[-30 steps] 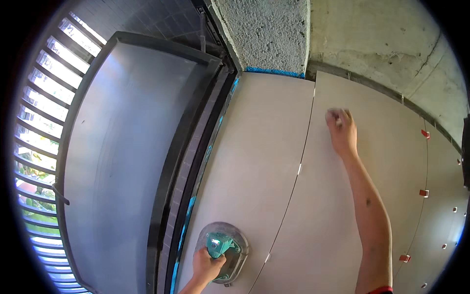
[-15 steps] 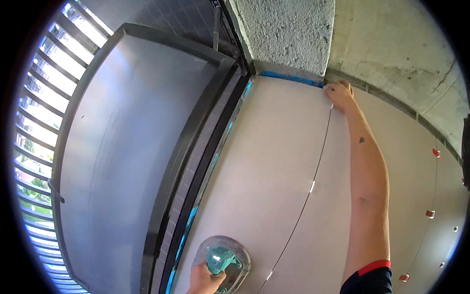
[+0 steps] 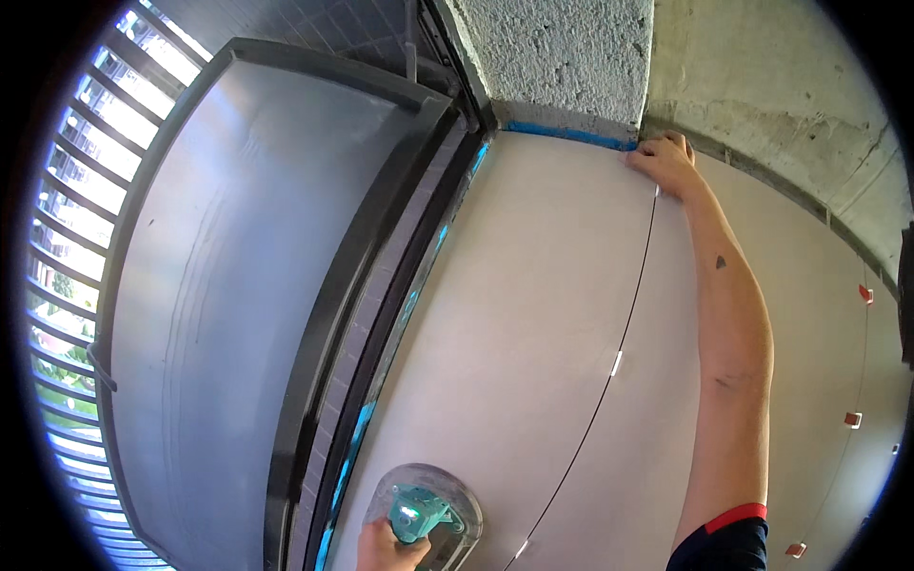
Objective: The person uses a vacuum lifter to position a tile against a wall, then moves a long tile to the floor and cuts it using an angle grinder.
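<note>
My left hand [image 3: 390,549] is closed round the teal body of a tile vibrator [image 3: 416,515], a handheld power tool with a lit spot and a grey oval suction pad. The pad rests against a large pale tile [image 3: 514,285]. At the tile's far edge, my right hand [image 3: 669,162] is bent with curled fingers, close to the upper end of the dark joint. What those fingertips pinch or press, if anything, is hidden. Small white clips [image 3: 617,364] sit in that joint. A blue strip [image 3: 569,135] runs along the tile's far edge, left of my right hand.
On the left stands a dark-framed glass window [image 3: 238,266], with bright bars [image 3: 71,238] beyond it. Rough grey concrete [image 3: 571,57] juts above the tile, beside smoother concrete [image 3: 752,76]. Red clips [image 3: 853,420] stick out from a joint at the right.
The view has shifted a little. In the picture my right hand sits slightly higher and further right, still at the tile's far edge. My left hand keeps its hold on the tile vibrator.
</note>
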The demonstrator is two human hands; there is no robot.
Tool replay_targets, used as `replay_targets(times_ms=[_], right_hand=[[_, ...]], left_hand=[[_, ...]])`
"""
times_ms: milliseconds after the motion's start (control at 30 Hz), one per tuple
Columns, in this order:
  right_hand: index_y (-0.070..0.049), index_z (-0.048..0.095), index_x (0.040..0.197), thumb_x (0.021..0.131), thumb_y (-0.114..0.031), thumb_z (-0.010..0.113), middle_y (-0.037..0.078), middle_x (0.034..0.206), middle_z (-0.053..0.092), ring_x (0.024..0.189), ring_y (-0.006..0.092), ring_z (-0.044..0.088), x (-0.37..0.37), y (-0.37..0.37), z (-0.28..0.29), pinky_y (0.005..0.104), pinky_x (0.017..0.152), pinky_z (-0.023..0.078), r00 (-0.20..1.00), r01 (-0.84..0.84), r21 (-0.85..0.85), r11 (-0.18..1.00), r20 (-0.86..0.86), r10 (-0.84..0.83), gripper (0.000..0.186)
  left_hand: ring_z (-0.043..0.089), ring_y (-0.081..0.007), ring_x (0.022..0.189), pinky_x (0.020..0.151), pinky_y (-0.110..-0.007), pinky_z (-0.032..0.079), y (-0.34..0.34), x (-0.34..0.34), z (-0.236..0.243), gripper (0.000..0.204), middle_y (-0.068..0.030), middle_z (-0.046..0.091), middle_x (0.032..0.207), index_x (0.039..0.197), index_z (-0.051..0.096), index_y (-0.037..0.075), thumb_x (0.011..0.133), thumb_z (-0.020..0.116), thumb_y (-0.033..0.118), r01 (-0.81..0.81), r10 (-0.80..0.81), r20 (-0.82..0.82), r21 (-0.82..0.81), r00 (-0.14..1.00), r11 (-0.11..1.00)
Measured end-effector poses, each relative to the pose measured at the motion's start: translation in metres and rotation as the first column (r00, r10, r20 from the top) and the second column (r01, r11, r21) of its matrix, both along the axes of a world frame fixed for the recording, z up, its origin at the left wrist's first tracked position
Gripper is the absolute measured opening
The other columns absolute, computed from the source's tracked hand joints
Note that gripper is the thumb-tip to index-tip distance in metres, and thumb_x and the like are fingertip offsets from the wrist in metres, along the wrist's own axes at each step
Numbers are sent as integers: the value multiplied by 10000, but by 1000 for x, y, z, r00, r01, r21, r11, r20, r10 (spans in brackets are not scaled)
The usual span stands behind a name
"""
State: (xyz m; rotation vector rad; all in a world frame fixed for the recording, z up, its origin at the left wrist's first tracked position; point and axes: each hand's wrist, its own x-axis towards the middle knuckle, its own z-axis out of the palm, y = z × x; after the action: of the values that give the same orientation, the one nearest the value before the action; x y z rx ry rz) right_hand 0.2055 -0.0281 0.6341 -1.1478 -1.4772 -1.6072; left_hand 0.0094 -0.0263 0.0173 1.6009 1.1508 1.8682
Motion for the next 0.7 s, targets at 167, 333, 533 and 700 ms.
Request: replay_targets(times_ms=[167, 333, 533, 700], right_hand=[[-182, 767, 1071, 746, -753, 636, 88, 1164, 685, 1349, 342, 334, -14, -16, -3, 496, 1159, 205, 985, 82, -233, 969, -128, -114, 670], [-154, 764, 1074, 757, -706, 670, 90, 1137, 700, 1285, 337, 426, -2, -14, 9, 481, 1124, 256, 992, 16, -243, 970, -120, -47, 643], [-14, 742, 1035, 827, -495, 755, 113, 962, 722, 877, 222, 659, -2, -16, 11, 354, 834, 498, 769, -634, -382, 672, -401, 498, 524], [-6, 735, 966, 828, -479, 765, 78, 870, 699, 770, 164, 634, -2, -7, 6, 331, 739, 505, 767, -618, -270, 738, -414, 491, 494]], left_hand=[[705, -360, 791, 650, -428, 520, 5, 3, -4, 352, -244, 698, 842, 939, 666, -67, 732, 774, 197, -27, 26, -13, -76, 1000, 997], [700, -373, 774, 641, -427, 516, 16, 8, -15, 333, -236, 695, 815, 916, 682, -43, 725, 775, 214, -40, 39, -38, -29, 999, 999], [692, -386, 768, 637, -439, 515, -5, 1, -16, 274, -237, 690, 806, 880, 694, -29, 734, 764, 192, -101, 102, -82, 18, 991, 995], [681, -412, 792, 663, -457, 524, -11, 0, -12, 322, -247, 691, 831, 905, 689, -37, 741, 785, 224, -173, 166, -106, -57, 980, 983]])
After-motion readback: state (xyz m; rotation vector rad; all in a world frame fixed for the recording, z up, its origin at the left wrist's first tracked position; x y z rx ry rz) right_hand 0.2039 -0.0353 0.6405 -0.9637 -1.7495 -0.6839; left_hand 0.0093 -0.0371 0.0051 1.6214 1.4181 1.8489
